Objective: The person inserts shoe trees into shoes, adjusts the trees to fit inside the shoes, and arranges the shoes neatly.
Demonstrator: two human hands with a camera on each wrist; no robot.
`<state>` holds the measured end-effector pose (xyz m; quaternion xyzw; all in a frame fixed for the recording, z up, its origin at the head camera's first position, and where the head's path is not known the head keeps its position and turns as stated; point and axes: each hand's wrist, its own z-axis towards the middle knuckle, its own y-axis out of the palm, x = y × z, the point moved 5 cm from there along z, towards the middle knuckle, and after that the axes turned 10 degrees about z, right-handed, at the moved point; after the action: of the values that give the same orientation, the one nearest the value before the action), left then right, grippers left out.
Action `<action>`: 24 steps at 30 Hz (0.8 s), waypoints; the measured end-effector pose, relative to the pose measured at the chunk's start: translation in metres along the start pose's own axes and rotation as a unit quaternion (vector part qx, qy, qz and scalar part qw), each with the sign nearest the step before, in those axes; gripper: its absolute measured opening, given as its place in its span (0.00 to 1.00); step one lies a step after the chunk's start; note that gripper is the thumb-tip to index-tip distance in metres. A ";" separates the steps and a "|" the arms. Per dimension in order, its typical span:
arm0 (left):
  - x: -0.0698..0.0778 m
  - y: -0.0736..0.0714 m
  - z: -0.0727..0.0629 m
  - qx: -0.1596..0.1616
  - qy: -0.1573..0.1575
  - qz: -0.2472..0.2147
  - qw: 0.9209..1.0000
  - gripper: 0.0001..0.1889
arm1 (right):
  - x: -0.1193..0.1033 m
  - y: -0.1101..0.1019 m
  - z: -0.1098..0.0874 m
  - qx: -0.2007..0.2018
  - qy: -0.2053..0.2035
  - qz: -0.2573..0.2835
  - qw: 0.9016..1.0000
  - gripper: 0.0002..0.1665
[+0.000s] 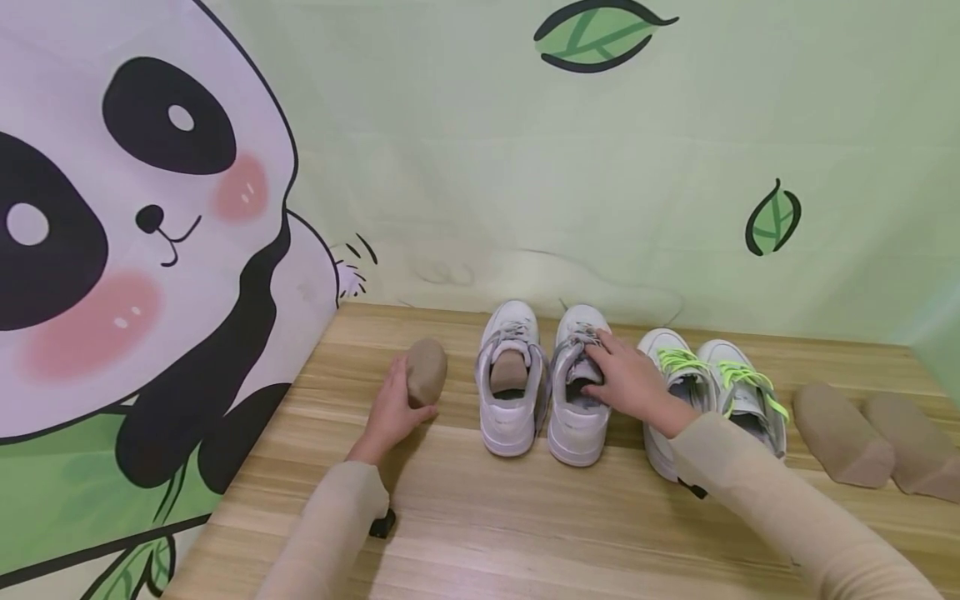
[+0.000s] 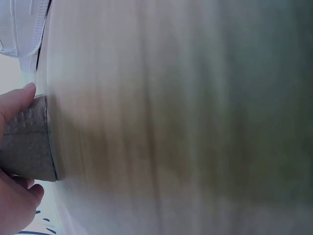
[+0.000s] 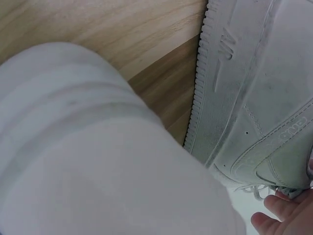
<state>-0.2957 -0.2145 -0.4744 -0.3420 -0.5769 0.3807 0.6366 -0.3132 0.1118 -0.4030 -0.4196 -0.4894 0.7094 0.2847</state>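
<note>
A brown moulded shoe insert [image 1: 427, 372] stands on end on the wooden surface, gripped by my left hand [image 1: 392, 414] between thumb and fingers. The left wrist view shows its flat, dented end [image 2: 29, 142]. To its right is a white shoe [image 1: 510, 421] with a brown insert [image 1: 508, 372] inside. Beside that is another white shoe [image 1: 577, 429] with grey laces and a dark opening. My right hand [image 1: 633, 379] holds this shoe near its tongue, fingers by the laces and thumb at the opening. In the right wrist view the fingers [image 3: 279, 208] partly show at the laces.
Right of my right hand stand two white shoes with green laces [image 1: 738, 375], partly behind my forearm. Two more brown inserts [image 1: 843, 433] lie at the far right. A panda-printed wall covering [image 1: 450, 167] rises behind the wooden surface [image 1: 480, 517].
</note>
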 end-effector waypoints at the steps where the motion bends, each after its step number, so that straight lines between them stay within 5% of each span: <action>1: 0.000 0.000 0.000 0.000 0.000 -0.001 1.000 0.50 | 0.000 0.000 0.000 0.004 -0.001 0.001 1.000 0.35; 9: 0.000 0.000 -0.002 -0.016 -0.012 -0.003 1.000 0.48 | 0.000 0.000 -0.001 0.036 -0.003 0.020 0.999 0.20; 24: -0.005 -0.001 -0.004 -0.009 -0.035 0.005 0.999 0.48 | -0.005 -0.008 -0.003 0.139 -0.091 0.008 0.986 0.10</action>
<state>-0.2919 -0.2195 -0.4765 -0.3371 -0.6002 0.3905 0.6112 -0.3080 0.1117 -0.3946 -0.3137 -0.4060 0.8082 0.2891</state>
